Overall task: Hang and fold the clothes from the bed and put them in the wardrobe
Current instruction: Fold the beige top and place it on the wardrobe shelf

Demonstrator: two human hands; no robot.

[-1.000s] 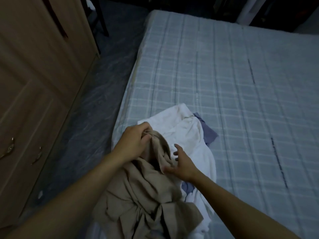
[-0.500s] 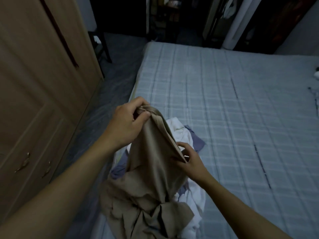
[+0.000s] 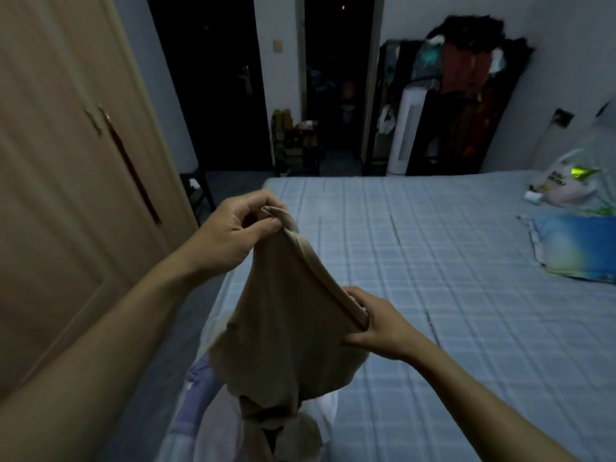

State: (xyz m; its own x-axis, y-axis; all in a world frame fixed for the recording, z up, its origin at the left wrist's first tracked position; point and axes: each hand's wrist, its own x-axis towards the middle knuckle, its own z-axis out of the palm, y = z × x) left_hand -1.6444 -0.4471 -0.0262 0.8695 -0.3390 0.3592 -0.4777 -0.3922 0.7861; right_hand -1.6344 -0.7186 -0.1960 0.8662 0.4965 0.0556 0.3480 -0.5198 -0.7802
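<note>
A beige garment (image 3: 286, 331) hangs lifted above the near corner of the bed (image 3: 433, 278). My left hand (image 3: 233, 235) pinches one end of its banded edge at the top. My right hand (image 3: 376, 325) grips the same edge lower and to the right, so the band runs stretched between them. Under the garment lie a white cloth (image 3: 325, 415) and a lilac cloth (image 3: 196, 395) on the bed's corner. The wooden wardrobe (image 3: 66, 168) stands to the left with its doors closed.
A blue pillow (image 3: 580, 248) and a plastic bag (image 3: 563, 181) lie at the bed's far right. A narrow strip of floor (image 3: 160, 391) runs between wardrobe and bed. A dark doorway (image 3: 333, 78), a white tower fan (image 3: 405, 131) and hung clothes (image 3: 466, 88) stand beyond the bed.
Both hands have raised the beige garment off the pile. My right hand went from touching it to gripping its edge. The view has tilted up toward the far wall.
</note>
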